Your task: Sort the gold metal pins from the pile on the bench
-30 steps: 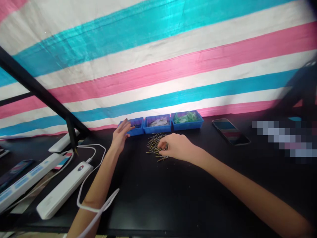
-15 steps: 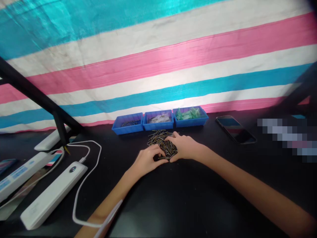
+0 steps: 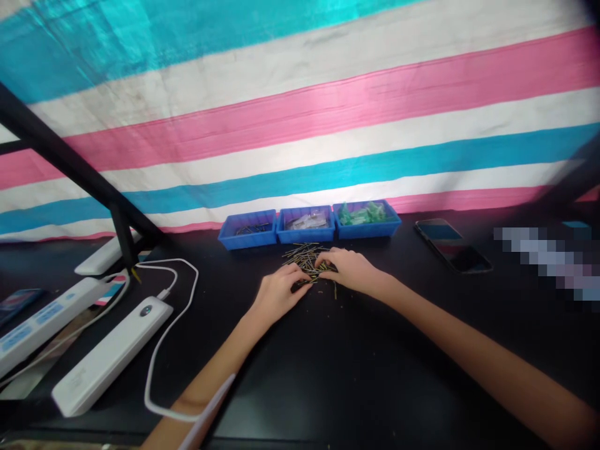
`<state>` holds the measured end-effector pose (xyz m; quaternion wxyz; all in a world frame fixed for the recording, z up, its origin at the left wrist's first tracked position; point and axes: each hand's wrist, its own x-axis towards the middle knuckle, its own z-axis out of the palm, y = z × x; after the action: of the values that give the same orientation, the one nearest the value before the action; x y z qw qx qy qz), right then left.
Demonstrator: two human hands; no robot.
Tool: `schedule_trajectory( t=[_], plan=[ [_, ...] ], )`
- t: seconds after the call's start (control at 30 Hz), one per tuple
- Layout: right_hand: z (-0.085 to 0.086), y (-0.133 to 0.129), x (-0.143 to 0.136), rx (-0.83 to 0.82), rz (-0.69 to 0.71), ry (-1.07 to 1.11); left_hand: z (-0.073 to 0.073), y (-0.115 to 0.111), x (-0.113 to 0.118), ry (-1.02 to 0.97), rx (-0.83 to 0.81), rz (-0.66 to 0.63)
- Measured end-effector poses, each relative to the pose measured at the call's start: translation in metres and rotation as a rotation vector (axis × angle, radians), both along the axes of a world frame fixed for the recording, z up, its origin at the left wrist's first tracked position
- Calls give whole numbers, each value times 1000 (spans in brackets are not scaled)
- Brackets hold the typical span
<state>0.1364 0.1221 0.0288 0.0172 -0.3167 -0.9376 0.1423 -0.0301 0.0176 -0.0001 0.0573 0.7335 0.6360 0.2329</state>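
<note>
A loose pile of thin metal screws or nails lies on the black table. Against its left front side is my left hand, its fingers curled with a gap between thumb and fingers. On the pile's right side my right hand curves inward, thumb and fingertips at the pieces. Whether either hand grips any piece is too small to tell. Behind the pile stand three blue bins: the left bin holds a few similar pieces, the middle bin clear plastic packets, the right bin green packets.
A white power bank with a white cable lies at the left, near a white power strip. To the right rests a phone. A black frame bar slants at the left; a striped sheet hangs behind.
Both hands have shifted slightly away from me, and the pile has been pushed back and looks more compact. One piece now lies apart in front of my right hand. The view has moved slightly.
</note>
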Motion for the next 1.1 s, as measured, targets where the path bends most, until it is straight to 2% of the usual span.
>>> schedule_trajectory(
  t=[0.2,0.33,0.5,0.67,0.8,0.9,1.1],
  plan=[
    [2,1,1,84,-15,63,-2,1,-7,-59,-23,-4],
    [18,0,7,145,24,79,-1,-1,-6,-63,-34,-33],
    [34,-5,12,40,142,-34,2,-2,0,-27,-35,6],
    [22,-8,6,-5,154,-40,2,-1,-2,-51,-62,-31],
    [14,-6,4,125,72,-17,0,0,-6,-104,-34,-32],
    [15,-5,4,186,77,42,0,2,-7,-194,39,20],
    [21,-10,1,144,135,226,6,3,-2,-455,88,87]
  ],
)
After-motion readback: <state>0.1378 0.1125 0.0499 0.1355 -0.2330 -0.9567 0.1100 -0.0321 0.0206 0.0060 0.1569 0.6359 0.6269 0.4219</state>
